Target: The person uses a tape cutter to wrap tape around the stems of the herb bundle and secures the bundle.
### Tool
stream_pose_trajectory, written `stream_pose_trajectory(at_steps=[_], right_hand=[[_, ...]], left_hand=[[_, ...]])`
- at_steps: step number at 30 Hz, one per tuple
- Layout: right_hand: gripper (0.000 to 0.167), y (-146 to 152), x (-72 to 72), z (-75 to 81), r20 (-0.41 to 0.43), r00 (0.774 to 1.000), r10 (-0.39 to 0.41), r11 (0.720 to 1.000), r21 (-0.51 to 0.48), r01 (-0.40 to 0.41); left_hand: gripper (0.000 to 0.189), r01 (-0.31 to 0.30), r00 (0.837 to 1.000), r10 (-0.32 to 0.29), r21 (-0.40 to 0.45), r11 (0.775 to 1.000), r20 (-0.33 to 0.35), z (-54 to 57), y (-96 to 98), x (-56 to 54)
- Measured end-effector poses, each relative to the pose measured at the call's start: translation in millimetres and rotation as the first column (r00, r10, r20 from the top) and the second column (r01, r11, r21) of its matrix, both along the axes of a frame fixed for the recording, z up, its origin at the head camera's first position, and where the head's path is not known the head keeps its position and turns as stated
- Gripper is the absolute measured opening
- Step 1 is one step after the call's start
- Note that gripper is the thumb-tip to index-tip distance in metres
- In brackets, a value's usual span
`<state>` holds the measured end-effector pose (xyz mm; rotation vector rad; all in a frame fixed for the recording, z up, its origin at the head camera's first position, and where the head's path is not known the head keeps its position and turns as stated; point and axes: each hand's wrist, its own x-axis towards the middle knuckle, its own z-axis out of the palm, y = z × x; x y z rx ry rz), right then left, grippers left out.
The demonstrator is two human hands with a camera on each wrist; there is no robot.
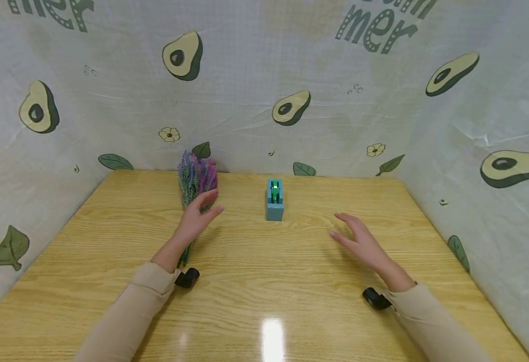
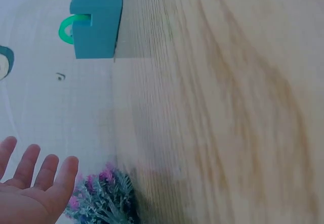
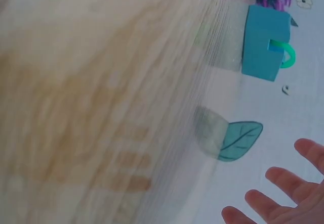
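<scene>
**Tape dispenser (image 1: 275, 208) at 12 o'clock on bench (image 1: 273, 271); hands held apart**

Clock positions in the head view are taken from the middle of the bench, with 12 at the far edge.

The left hand (image 1: 195, 219) is noted at about 10 o'clock, with fingers extended and thumb spread away from them. A bunch of flowers (image 1: 194, 178) is partly covered by it; whether the flowers are touched cannot be judged. Purple and pink heads are pointed toward 12, close to the cloth (image 1: 237, 50), and green stems toward 6. In the left wrist view the flowers are seen near the fingers, at 7 o'clock.

The right hand (image 1: 361, 244) is noted at about 2 o'clock, fingers likewise extended, well apart from the flowers.

The dispenser, blue and upright, is placed between the hands and beyond them; a green tape roll (image 1: 275, 190) is seated in it. Beige sleeves (image 1: 128, 301) are worn, with a black camera (image 1: 188, 278) at each cuff. Avocados and leaves are printed on the cloth.
</scene>
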<state>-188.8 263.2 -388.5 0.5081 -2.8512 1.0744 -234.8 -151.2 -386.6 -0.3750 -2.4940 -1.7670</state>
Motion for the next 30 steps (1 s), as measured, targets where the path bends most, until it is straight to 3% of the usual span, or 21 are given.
stream_pose_trajectory(at_steps=[8,10,13,15,17,25,30], right_hand=[[0.063,-9.8,-3.2,-1.0,0.016,1.000,0.014,0.999,-0.029,-0.014],[0.063,-12.6,-4.5,-1.6,0.022,1.000,0.017,0.999,-0.043,-0.016],[0.063,-16.1,-5.5,-2.2,0.032,0.999,0.023,0.998,-0.057,-0.021],[0.064,-18.4,-5.7,-1.7,0.046,0.999,0.018,0.998,-0.064,-0.015],[0.065,-20.5,-5.9,-1.1,0.053,0.998,0.016,0.998,-0.066,-0.013],[0.064,-30.7,-10.8,-3.1,0.052,0.998,0.035,0.994,-0.101,-0.030],[0.061,-36.5,-13.9,-4.4,0.045,0.998,0.051,0.992,-0.117,-0.045]], left_hand=[[0.059,0.002,0.999,-0.001,-0.025,1.000,0.034,0.7,10.2,-4.4],[0.057,0.008,0.999,-0.007,-0.025,1.000,0.046,10.1,15.8,0.4],[0.056,0.017,0.999,-0.015,-0.025,1.000,0.052,10.6,21.5,-0.9],[0.055,0.023,0.998,-0.021,-0.031,0.999,0.065,10.3,25.1,-2.3],[0.057,0.026,0.998,-0.023,-0.042,0.999,0.064,0.9,25.8,-9.5],[0.055,0.044,0.996,-0.041,-0.033,0.999,0.077,0.1,38.1,-15.6],[0.053,0.067,0.990,-0.067,0.000,0.998,0.127,-1.7,49.8,-19.9]])
